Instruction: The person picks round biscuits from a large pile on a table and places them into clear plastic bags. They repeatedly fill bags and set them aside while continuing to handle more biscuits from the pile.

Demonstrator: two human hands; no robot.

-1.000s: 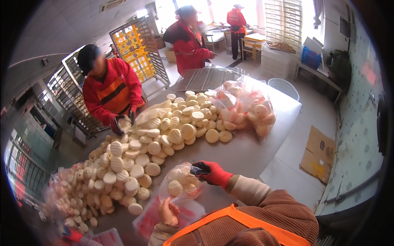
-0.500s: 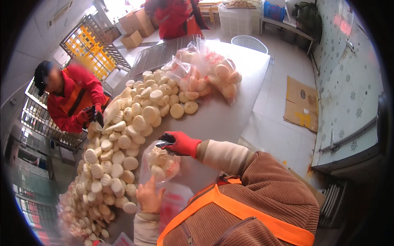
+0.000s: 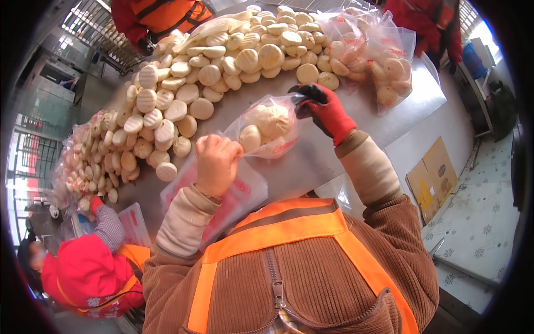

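My bare left hand [image 3: 217,165] is closed on one end of a clear plastic bag [image 3: 286,146]. My right hand [image 3: 324,109], in a red and black glove, pinches the opposite upper end, so the bag hangs stretched between them above the metal table [image 3: 356,117]. Inside the bag sit several round pale buns [image 3: 273,122]. Below my left hand lies a stack of flat plastic bags [image 3: 245,192] with red print. A large heap of flat, ridged pale buns [image 3: 189,94] spreads just beyond my hands.
Filled bags of buns [image 3: 389,72] stand at the table's far right. Co-workers in red stand at the far left [image 3: 167,16], far right [image 3: 428,28] and near left [image 3: 92,273], the last with a gloved hand by the heap. Flattened cardboard [image 3: 433,178] lies on the floor.
My view has turned to the right. The bag of buns is now raised and stretched between both hands, and my left hand, open before, has closed on its end.
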